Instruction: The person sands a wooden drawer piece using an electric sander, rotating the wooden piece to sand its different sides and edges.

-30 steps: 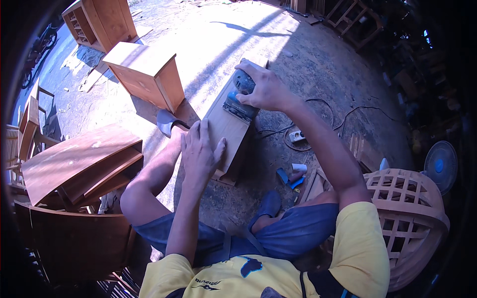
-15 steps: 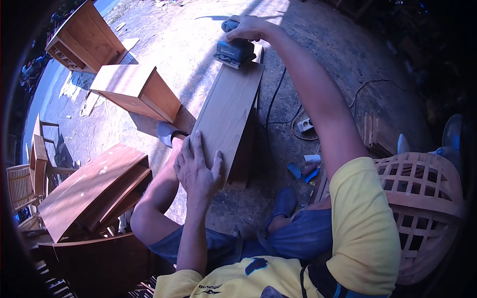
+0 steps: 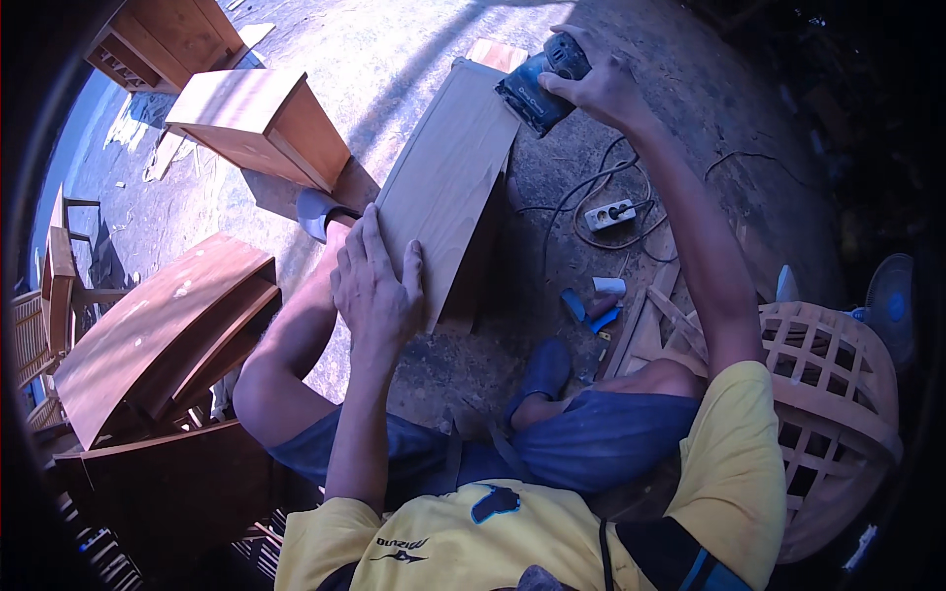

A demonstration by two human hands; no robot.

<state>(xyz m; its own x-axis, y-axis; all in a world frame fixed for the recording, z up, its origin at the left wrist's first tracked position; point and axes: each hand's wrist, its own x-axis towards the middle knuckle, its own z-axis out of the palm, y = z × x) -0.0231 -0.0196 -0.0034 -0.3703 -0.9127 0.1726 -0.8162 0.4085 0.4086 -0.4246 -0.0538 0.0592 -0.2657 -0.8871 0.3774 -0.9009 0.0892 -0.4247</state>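
Observation:
My left hand [image 3: 374, 286] lies with fingers spread on the near left edge of a long, pale wooden box-like piece [image 3: 443, 187]. The flat top panel slopes away from me between my legs. At the far right corner of that panel, my right hand [image 3: 606, 91] grips a dark blue-green electric sander [image 3: 537, 98] from its right side. The sander is tilted and overlaps the panel's right edge; whether its pad touches the wood I cannot tell. A dark cord [image 3: 564, 202] loops over the ground below it.
A white power strip [image 3: 610, 216] lies to the right, near blue scraps [image 3: 603, 319]. Wooden cabinets [image 3: 241, 103] stand at the far left, with a reddish-brown unit [image 3: 158, 335] nearer me. A latticed wooden piece [image 3: 828, 384] and a fan [image 3: 890, 300] are on the right.
The sander has moved right in my right hand, from the panel's far end to its right corner, and has tilted. My left hand stays on the panel; the whole view has shifted slightly.

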